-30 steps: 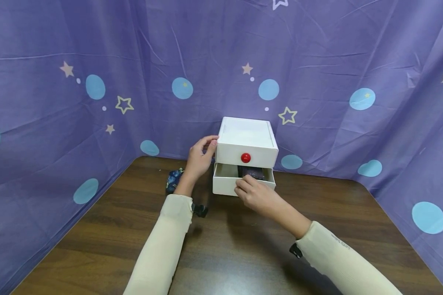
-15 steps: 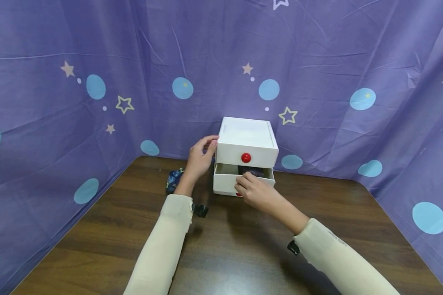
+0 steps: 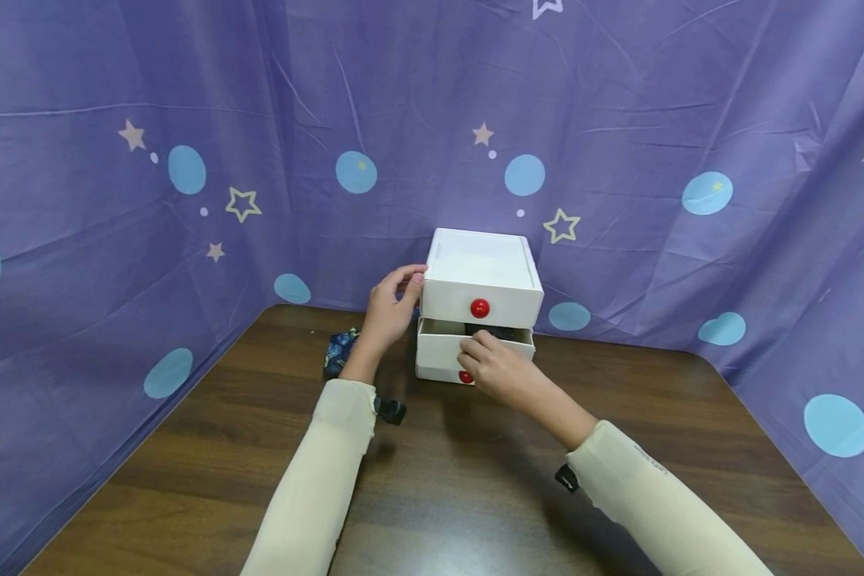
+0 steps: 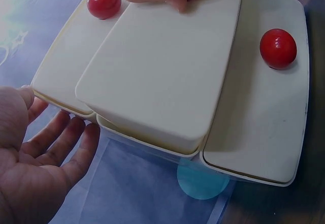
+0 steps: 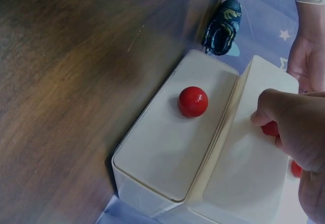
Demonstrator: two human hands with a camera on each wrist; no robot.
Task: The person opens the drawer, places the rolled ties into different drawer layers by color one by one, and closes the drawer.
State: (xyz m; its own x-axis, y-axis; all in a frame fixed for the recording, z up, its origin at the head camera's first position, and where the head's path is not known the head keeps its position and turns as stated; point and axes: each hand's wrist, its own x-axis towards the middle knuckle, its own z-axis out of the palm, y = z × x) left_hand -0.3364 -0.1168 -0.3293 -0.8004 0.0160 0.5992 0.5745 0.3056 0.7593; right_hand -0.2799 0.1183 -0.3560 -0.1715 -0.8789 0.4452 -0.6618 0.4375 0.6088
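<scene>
A white drawer unit [image 3: 478, 260] with red knobs stands against the curtain. Its middle drawer [image 4: 162, 66] sticks out past the upper drawer [image 4: 66, 74] and the lower drawer [image 4: 259, 107]. My right hand [image 3: 500, 370] pinches the middle drawer's red knob [image 5: 270, 128] between thumb and fingers, covering most of it. Something dark [image 3: 500, 331] lies inside that drawer, mostly hidden by the drawer front and my hand. With loosely spread fingers, my left hand [image 3: 389, 312] touches the unit's left side near the upper drawer's front edge.
A small dark blue shoe [image 5: 223, 27] with a yellowish pattern lies left of the unit, partly behind my left forearm in the head view. The brown wooden table [image 3: 432, 496] extends toward me. A purple starry curtain [image 3: 403, 104] closes off the back and sides.
My right hand has pushed the middle drawer a short way inward. Less of the dark thing inside shows, and the lower red knob has come into view. The left hand has stayed put.
</scene>
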